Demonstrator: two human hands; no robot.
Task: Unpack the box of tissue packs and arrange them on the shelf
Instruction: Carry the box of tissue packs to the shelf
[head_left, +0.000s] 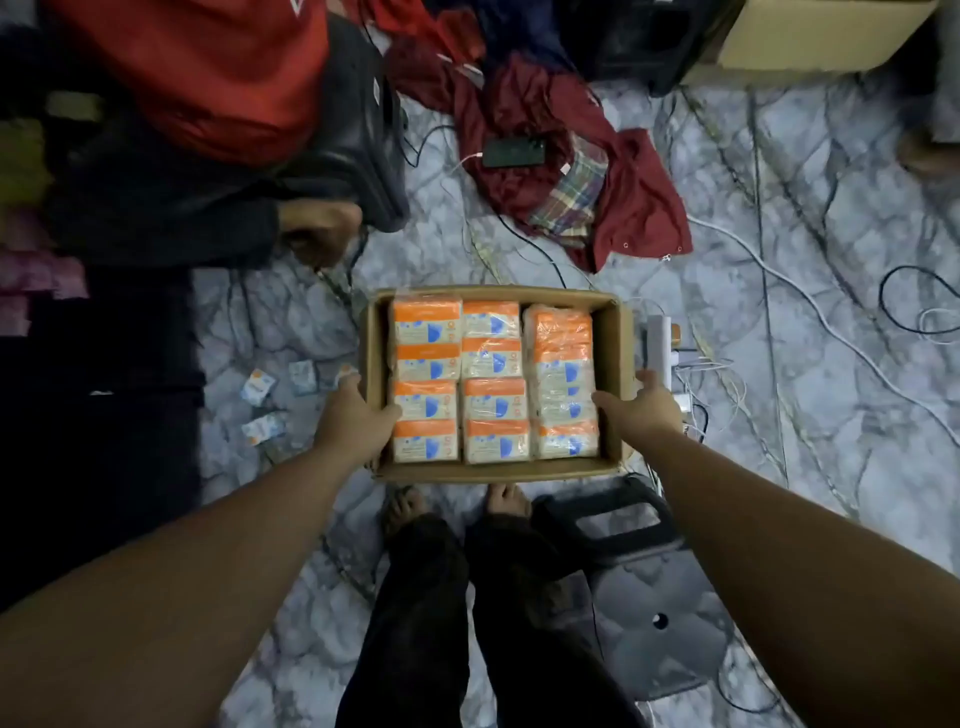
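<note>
Cardboard box (613, 364) of orange-and-white tissue packs (493, 382) is sitting over the marble-patterned floor (779, 260); left hand (356, 418) and right hand (641, 410) are gripping its 2 side walls, thumbs hooked inside.

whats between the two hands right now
In the head view, the open cardboard box spans the gap, filled with orange-topped tissue packs. The left hand grips its left wall and the right hand grips its right wall.

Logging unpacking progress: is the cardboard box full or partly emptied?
Full: tissue packs fill the cardboard box in three rows, with no gaps.
</note>
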